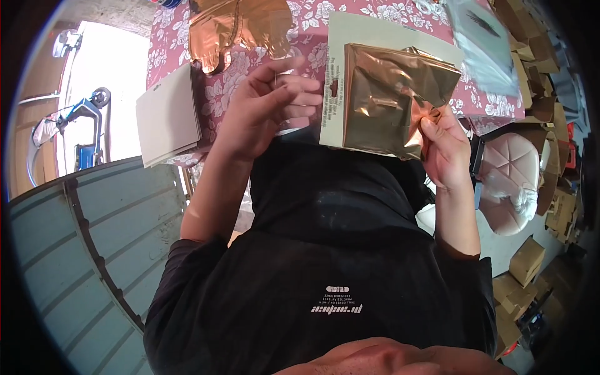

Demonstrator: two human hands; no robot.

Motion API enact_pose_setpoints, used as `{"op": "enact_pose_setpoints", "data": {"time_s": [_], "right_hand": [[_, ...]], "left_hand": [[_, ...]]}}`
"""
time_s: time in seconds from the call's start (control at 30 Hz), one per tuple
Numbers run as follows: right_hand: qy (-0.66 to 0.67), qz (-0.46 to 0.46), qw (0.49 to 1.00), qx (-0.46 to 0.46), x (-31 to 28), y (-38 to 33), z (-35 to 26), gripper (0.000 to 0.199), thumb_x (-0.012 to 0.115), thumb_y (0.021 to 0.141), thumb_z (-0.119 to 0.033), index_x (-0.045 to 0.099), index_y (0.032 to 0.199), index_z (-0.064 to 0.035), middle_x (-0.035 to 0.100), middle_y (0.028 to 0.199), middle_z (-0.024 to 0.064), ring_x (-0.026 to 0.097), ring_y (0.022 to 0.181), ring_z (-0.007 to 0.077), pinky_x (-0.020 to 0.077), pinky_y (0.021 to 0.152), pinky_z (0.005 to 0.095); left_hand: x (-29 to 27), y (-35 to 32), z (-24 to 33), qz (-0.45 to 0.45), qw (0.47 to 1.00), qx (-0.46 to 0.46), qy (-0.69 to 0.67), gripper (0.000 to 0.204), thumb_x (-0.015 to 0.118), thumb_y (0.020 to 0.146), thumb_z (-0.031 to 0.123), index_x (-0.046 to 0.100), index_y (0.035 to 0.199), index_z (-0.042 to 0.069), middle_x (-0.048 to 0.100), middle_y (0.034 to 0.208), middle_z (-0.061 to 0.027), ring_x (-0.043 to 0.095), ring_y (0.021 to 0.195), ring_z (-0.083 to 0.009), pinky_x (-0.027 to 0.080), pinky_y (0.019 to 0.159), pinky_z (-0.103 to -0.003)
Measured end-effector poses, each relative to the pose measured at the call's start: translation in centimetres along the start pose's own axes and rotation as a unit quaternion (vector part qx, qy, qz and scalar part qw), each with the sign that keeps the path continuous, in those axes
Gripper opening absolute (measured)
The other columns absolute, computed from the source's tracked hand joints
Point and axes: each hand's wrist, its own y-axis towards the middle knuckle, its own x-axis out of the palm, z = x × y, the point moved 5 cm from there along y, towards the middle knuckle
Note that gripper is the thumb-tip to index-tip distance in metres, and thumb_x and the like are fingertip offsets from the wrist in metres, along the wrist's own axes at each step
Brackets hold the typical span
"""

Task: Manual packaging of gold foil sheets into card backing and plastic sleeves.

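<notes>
My right hand pinches the lower right corner of a folded copper-coloured foil sheet, thumb on top. Behind the foil lies a cream card with small print and a hang hole along its left side; whether the fingers also grip the card is hidden. To the left of the card, my left hand is raised with its fingers apart and loosely bent. Nothing shows in it, and the fingertips are slightly blurred. Beyond it, another shiny copper foil piece with a fringed edge lies on the table.
A stack of pale cards rests at the left edge of the table, on the pink floral tablecloth. Clear plastic bags lie at the far right. A padded white stool and cardboard boxes stand to the right.
</notes>
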Motion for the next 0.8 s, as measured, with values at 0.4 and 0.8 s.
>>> {"op": "enact_pose_setpoints", "data": {"time_s": [0.4, 0.8], "right_hand": [[-0.030, 0.012, 0.999, -0.005, 1.3, -0.6, -0.6, 0.057, 0.058, 0.102, -0.004, 0.040, 0.156, 0.0030, 0.065, 0.132, 0.0104, 0.065, 0.122, 0.0166, 0.0520, 0.101, 0.0297], [-0.147, -0.024, 0.989, -0.015, 3.0, -0.3, 1.0, 0.062, 0.065, 0.100, 0.007, 0.037, 0.155, -0.0006, 0.063, 0.123, 0.0053, 0.064, 0.111, 0.0106, 0.0531, 0.095, 0.0266]], "left_hand": [[1.8, 0.1, -2.1, 0.053, 0.996, 0.011, 0.068, 0.030, 0.077, 0.096, 0.006, 0.066, 0.123, -0.002, 0.076, 0.110, -0.0093, 0.074, 0.095, -0.0158, 0.061, 0.080, -0.030], [1.7, -0.2, -3.2, 0.034, 0.999, 0.034, 0.001, 0.018, 0.074, 0.096, 0.000, 0.071, 0.113, 0.003, 0.077, 0.103, -0.0048, 0.072, 0.091, -0.0129, 0.055, 0.081, -0.025]]}}
